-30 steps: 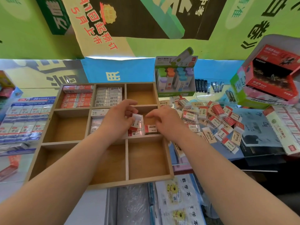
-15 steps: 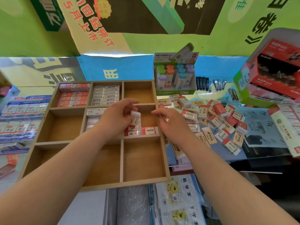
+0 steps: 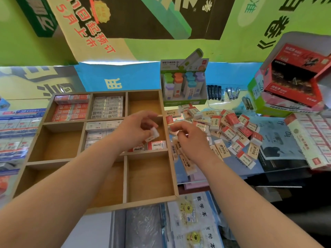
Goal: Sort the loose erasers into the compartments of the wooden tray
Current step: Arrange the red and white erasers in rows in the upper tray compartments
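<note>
An eraser [image 3: 153, 134] is pinched in the grip of the left hand [image 3: 136, 130], between thumb and fingertips, above the middle compartment on the right side of the wooden tray [image 3: 139, 204]. Two red-sleeved erasers [image 3: 156, 145] are already laid flat along that compartment's near wall, with their long axes running left to right. The held one is tilted: its long axis is stood steeply, with the bare white end up and to the far right and the sleeved end down toward the laid pair. For a neat fit it should be turned flat, its long axis brought parallel to the pair, and set down just beyond them, touching. The right hand [image 3: 189, 138] is held curled over the near left edge of the loose pile [image 3: 232, 129], just beside the tray; whether anything is pinched in its grip cannot be told
</note>
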Tool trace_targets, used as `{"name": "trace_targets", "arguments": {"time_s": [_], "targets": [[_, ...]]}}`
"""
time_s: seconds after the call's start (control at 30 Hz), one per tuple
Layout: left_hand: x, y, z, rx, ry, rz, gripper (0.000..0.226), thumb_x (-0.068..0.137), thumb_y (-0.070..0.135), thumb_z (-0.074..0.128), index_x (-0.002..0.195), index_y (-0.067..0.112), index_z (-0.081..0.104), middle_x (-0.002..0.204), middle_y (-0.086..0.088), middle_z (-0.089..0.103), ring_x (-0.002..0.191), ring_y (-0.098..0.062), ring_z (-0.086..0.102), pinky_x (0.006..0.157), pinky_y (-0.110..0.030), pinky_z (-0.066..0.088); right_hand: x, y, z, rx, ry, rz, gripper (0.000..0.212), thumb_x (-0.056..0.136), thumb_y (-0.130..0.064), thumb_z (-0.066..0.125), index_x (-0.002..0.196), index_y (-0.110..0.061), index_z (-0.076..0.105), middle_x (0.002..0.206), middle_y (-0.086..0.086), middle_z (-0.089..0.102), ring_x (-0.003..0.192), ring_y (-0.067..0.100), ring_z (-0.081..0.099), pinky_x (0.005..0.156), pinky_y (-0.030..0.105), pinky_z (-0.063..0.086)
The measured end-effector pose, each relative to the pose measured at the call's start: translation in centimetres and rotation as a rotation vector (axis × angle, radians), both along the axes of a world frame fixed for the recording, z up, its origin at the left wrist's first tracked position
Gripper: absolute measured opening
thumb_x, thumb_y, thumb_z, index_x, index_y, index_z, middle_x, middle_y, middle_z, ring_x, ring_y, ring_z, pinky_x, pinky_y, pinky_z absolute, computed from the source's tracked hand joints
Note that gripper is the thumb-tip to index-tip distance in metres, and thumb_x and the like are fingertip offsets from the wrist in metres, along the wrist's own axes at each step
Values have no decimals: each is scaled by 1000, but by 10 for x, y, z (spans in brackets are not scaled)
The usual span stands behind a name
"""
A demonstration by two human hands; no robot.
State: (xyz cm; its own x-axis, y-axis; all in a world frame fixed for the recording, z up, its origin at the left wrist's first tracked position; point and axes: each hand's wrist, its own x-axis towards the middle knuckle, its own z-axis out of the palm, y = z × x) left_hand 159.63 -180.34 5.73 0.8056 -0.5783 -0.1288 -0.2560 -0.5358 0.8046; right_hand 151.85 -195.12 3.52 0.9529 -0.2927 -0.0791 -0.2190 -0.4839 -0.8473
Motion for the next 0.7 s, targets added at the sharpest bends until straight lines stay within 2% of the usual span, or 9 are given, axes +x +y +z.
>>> {"name": "trace_targets", "arguments": {"time_s": [0.1,0.23,0.3,0.4,0.47,0.53,0.6,0.7], "targets": [[-1,-8,-5,43,-23,-50,47,78,-1,60,117,24,50,88,16,54,86,-1,55,66,-8,41,-1,1,-3,9,5,8,33,88,-2,37,102,-19,62,95,-12,54,88,4,49,69,7,36],[2,-11,-10,-87,11,105,48,77,-1,62,118,20,50,84,12,54,80,-2,56,60,-11,43,-3,-4,-5,29,18,7,35,88,-3,38,101,-25,62,89,-21,52,80,-10,48,64,-1,35],[5,-11,-9,-126,31,148,46,77,-2,62,116,19,51,83,11,55,79,-2,57,59,-12,45,-4,-6,-6,34,22,1,34,88,-4,38,100,-26,62,86,-24,51,79,-16,44,62,-1,35],[5,-15,-8,-48,71,45,44,76,-3,61,113,18,51,83,10,56,79,-4,58,61,-13,46,-5,-6,-8,34,29,3,31,88,-4,39,99,-22,62,90,-17,54,80,-10,46,67,4,32],[2,-19,-11,33,53,-36,46,75,-3,62,114,20,50,84,10,56,85,-7,59,68,-16,47,-6,-5,-8,28,29,10,30,88,-3,40,97,-22,62,93,-15,54,84,-4,48,70,6,34],[-1,-21,-14,69,13,-31,50,75,-1,63,117,20,48,87,10,56,90,-9,58,74,-19,47,-6,-4,-9,17,32,11,30,87,-3,40,97,-21,62,93,-13,55,88,1,48,70,6,34],[-2,-21,-17,42,5,29,52,74,0,65,119,19,46,85,11,56,85,-6,58,72,-18,46,-6,-5,-9,13,37,6,30,87,-3,40,98,-20,62,93,-13,55,88,2,48,69,5,33],[-3,-21,-19,74,-58,58,53,74,2,65,120,20,45,81,14,51,75,-1,52,60,-10,38,-6,-5,-9,19,47,0,29,88,-4,40,99,-20,62,94,-12,55,88,3,48,68,6,34]]}}
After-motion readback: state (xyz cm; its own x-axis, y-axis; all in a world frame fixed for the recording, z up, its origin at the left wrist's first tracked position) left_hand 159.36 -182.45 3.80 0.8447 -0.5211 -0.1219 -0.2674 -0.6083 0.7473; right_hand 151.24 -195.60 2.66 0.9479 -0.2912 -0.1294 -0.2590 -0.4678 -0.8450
